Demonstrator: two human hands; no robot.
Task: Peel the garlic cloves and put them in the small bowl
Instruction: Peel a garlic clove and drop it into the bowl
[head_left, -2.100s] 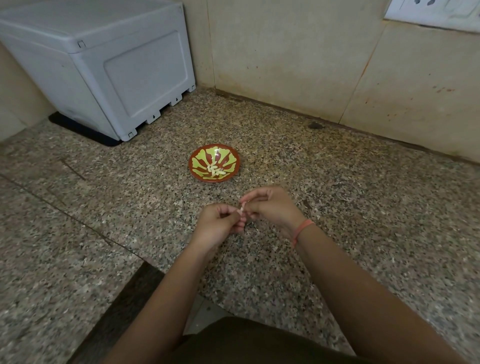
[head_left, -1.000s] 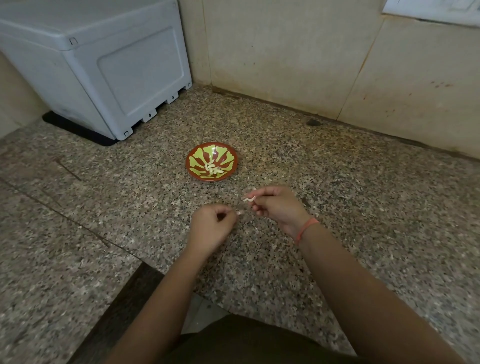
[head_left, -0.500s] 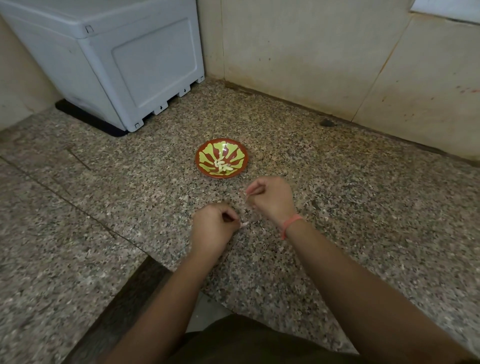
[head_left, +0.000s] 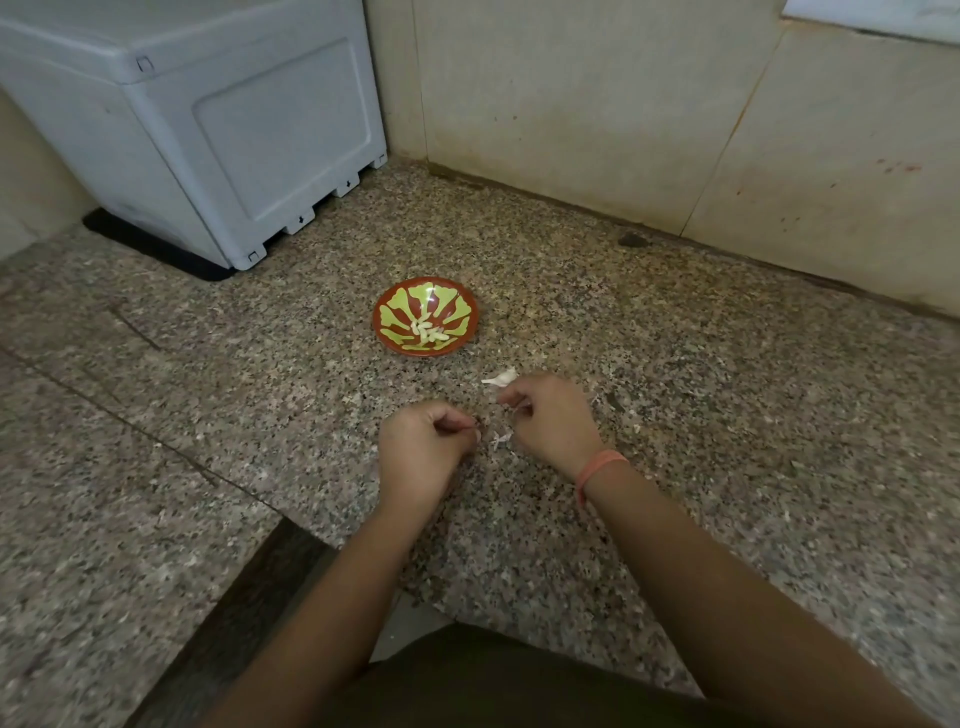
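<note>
Head view: peeled cloves (head_left: 428, 332) heaped in the bowl (head_left: 464, 312) on the counter (head_left: 727, 415), beyond both hands. Left hand (head_left: 423, 452) curled, thumb to forefinger, contents impossible to tell; right hand (head_left: 553, 418) pinching a pale bit (head_left: 521, 410). 1 white scrap (head_left: 501, 378) lying just past the right hand, another scrap (head_left: 498, 440) between the 2 hands.

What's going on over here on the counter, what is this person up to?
A person is peeling garlic by hand over a granite counter. Several peeled cloves lie in the small red-and-green bowl. Both hands are just in front of it, apart, fingers curled. The right hand pinches a pale bit, too small to tell clove from skin. Whether the left hand holds anything is unclear. A white skin scrap lies beside the right hand.
</note>
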